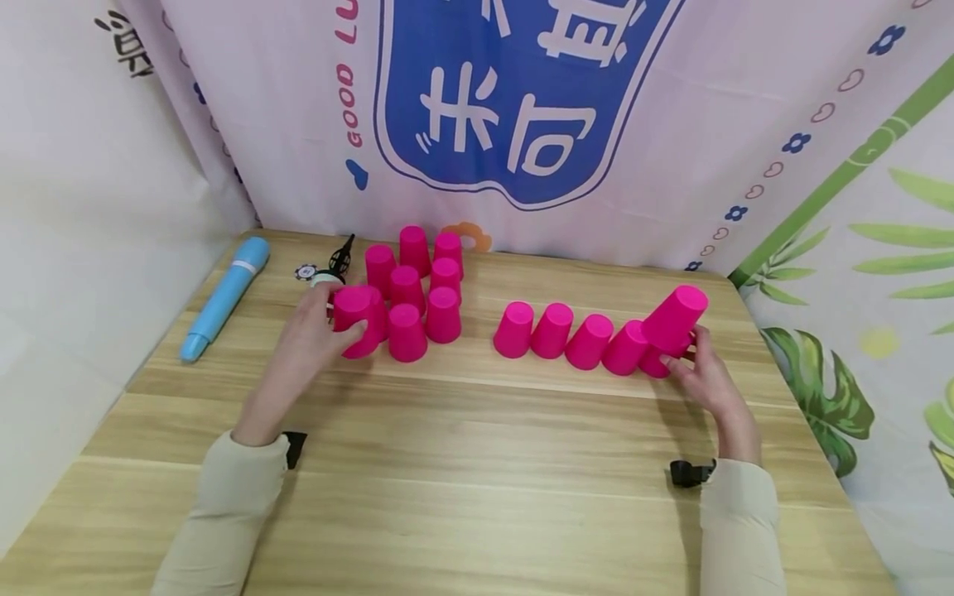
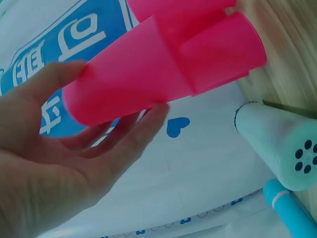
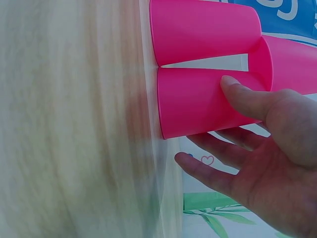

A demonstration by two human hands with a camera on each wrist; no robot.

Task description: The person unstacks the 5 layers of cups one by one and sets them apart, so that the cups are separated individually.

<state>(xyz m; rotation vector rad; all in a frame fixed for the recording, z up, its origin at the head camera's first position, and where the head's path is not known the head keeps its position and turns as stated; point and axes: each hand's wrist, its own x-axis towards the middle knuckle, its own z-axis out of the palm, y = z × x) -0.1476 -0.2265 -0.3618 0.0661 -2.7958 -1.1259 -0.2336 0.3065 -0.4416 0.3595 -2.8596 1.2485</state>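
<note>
My left hand (image 1: 311, 333) grips an upside-down pink cup (image 2: 119, 74) between thumb and fingers, at the left cluster's front corner. Other upside-down pink cups (image 1: 407, 334) stand close together beside it. At the right, upside-down cups (image 1: 551, 331) form a row, with one more cup (image 1: 676, 314) resting on top at the row's right end. My right hand (image 1: 708, 377) holds the row's end cup (image 3: 203, 101); its thumb lies on the near side and its fingers on the far side, just below that upper cup.
A light blue tube-like object (image 1: 226, 298) lies along the table's left edge. Behind my left hand are a pale green cylinder (image 2: 277, 144) and a black object (image 1: 341, 258). A printed curtain (image 1: 298, 99) hangs behind the wooden table (image 1: 447, 488).
</note>
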